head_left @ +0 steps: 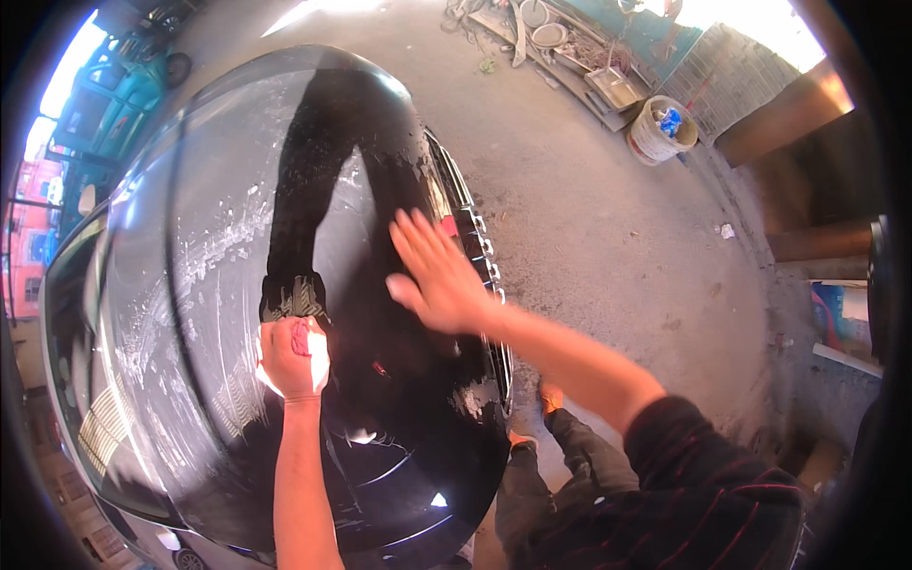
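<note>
Head view, dark car hood (353,404): spread beneath both hands, broad and curved; streaked with pale film (204,261) toward the windshield (100,437), darker and glossier toward the front grille (467,223).
Left hand (290,359): over the middle of the hood; fingers curled tight into a fist, with hold of a small red bundle (301,337), perhaps cloth, mostly hidden in the grip.
Right hand (439,275): blurred, near the grille edge; fingers stretched out and somewhat parted, thumb well apart, apparently with hold of nothing; touching the hood or just above, cannot tell.
Wiping step: to judge by the gripped bundle and the streaks, probably rubbing over the hood's surface.
Next stroke: likely to call for steady, even pressure through the bundle across the filmed area, with the open palm light near the grille edge.
White bucket (650,144): on the floor (608,247) at upper right, well apart from the car; open-topped, with something crumpled and blue (670,121) inside; anything deeper, hidden.
Round pans (549,35): lying shallow among boards (616,87) beyond the bucket; too small to tell contents.
</note>
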`<state>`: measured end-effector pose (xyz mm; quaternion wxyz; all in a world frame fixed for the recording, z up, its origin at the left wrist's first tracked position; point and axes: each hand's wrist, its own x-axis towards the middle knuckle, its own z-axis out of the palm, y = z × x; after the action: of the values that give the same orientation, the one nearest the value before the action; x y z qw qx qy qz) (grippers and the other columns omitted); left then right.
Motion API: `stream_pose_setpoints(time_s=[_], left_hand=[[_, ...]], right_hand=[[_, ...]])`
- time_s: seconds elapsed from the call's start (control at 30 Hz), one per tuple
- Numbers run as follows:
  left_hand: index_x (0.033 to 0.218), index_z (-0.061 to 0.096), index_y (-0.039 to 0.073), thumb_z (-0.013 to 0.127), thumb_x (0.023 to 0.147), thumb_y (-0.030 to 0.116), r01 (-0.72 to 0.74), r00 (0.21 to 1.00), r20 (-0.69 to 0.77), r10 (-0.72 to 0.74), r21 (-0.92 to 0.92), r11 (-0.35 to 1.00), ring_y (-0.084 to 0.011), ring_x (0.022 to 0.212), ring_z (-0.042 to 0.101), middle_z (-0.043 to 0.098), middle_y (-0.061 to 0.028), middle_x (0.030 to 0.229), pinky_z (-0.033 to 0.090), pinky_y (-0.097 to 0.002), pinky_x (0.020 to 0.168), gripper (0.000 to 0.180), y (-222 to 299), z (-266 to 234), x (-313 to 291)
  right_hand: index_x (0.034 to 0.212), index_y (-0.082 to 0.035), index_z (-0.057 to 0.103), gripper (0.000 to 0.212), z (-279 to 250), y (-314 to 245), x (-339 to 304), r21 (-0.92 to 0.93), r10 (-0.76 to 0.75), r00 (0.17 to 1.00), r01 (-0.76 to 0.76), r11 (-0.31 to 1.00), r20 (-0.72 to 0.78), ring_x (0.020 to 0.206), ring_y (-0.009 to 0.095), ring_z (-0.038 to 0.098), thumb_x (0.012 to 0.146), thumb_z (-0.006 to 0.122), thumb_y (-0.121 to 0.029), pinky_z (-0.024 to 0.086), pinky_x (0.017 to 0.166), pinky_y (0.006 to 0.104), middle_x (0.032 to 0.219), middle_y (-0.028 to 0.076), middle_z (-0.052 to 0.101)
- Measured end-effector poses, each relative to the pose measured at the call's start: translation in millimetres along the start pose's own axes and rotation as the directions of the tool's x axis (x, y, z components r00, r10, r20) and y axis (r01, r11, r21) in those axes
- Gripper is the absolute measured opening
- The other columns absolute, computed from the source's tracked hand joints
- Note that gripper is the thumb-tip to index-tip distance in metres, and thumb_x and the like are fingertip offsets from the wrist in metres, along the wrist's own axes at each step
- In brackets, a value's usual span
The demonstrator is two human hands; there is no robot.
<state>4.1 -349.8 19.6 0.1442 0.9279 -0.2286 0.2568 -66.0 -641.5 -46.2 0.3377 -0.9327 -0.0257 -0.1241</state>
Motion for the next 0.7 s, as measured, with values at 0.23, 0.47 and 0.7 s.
stream_pose_setpoints(time_s=[0.23, 0.47, 0.7], left_hand=[[0.095, 0.071, 0.018, 0.087, 0.091, 0.024, -0.056, 0.997, -0.054, 0.055, -0.014, 0.998, -0.0312, 0.084, 0.075, 0.071, -0.0035, 0.096, 0.061, -0.0464, 0.074, 0.017, 4, 8, 9], [0.101, 0.071, 0.014, 0.081, 0.102, 0.036, 0.047, 0.996, 0.077, -0.045, -0.029, 0.998, -0.0343, 0.090, 0.071, 0.071, -0.0067, 0.098, 0.058, -0.0484, 0.079, 0.025, -7, 6, 7], [0.103, 0.071, 0.017, 0.077, 0.104, 0.040, 0.098, 0.992, 0.084, -0.099, 0.026, 0.995, -0.0320, 0.093, 0.073, 0.071, -0.0035, 0.104, 0.061, -0.0481, 0.082, 0.024, 1, 6, 13]], right_hand=[[0.177, 0.008, 0.030, 0.090, -5, -25, -81, 0.010, 0.061, 0.998, -0.060, 0.998, -0.026, 0.175, 0.047, 0.020, 0.116, 0.055, -0.053, 0.015, 0.143, 0.0569, 0.186, 0.030, 0.027], [0.177, 0.010, 0.027, 0.090, 18, -48, -102, 0.031, 0.164, 0.974, -0.161, 0.986, -0.154, 0.175, 0.048, 0.019, 0.118, 0.050, -0.054, 0.014, 0.143, 0.0549, 0.187, 0.032, 0.022], [0.177, 0.010, 0.026, 0.097, 35, -160, -323, 0.143, 0.344, 0.939, -0.344, 0.928, 0.027, 0.176, 0.049, 0.016, 0.113, 0.061, -0.052, 0.015, 0.142, 0.0610, 0.187, 0.032, 0.021]])
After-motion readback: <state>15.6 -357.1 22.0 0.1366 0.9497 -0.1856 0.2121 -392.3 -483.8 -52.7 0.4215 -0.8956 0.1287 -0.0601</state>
